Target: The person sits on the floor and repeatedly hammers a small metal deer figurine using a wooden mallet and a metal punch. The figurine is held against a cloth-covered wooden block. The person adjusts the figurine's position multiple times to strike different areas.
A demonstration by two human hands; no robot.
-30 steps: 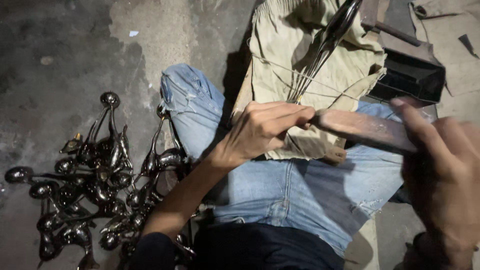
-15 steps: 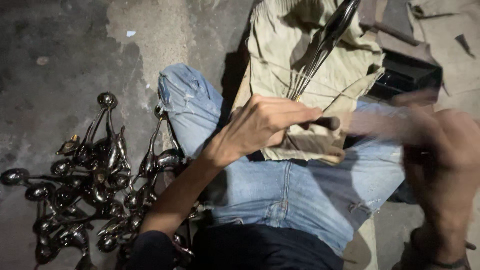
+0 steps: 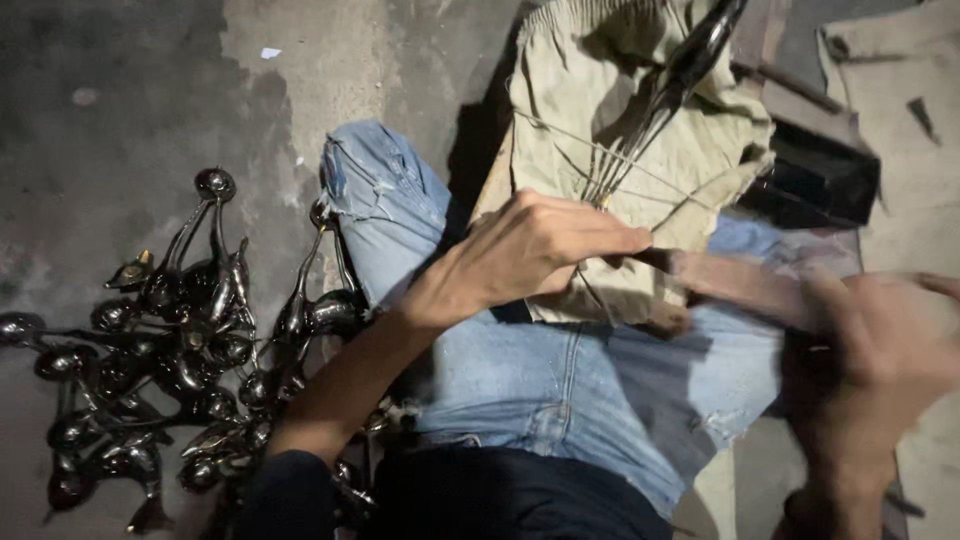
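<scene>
Head cam looking straight down at a person sitting on the concrete floor [image 3: 130, 90] in blue jeans [image 3: 560, 370], with a beige cloth [image 3: 620, 110] draped over the lap. Left hand [image 3: 530, 250] sits mid-frame, fingers pressed together and pinching the near end of a bundle of thin metal rods [image 3: 640, 150] that fans up toward a dark glossy piece [image 3: 700, 50] at the top of the frame. Right hand [image 3: 880, 350] is at the right edge, heavily motion-blurred, closed around the end of a long flat file-like tool [image 3: 740, 285] that stretches across to just beside the left fingertips. How tight that grip is I can't tell, too much smear. Compared with a second ago, the tool was sharp and the right hand sat higher at the right edge; half a second ago the blur had started, and now the hand has swung lower and nearer the camera. So it looks to me like a stroke of the tool is underway against whatever the left hand steadies. The left hand has barely budged. Lower left, the heap of dark shiny spoon-like castings [image 3: 170, 350] lies on the floor just as it did, untouched. A dark box [image 3: 820, 180] sits upper right.
</scene>
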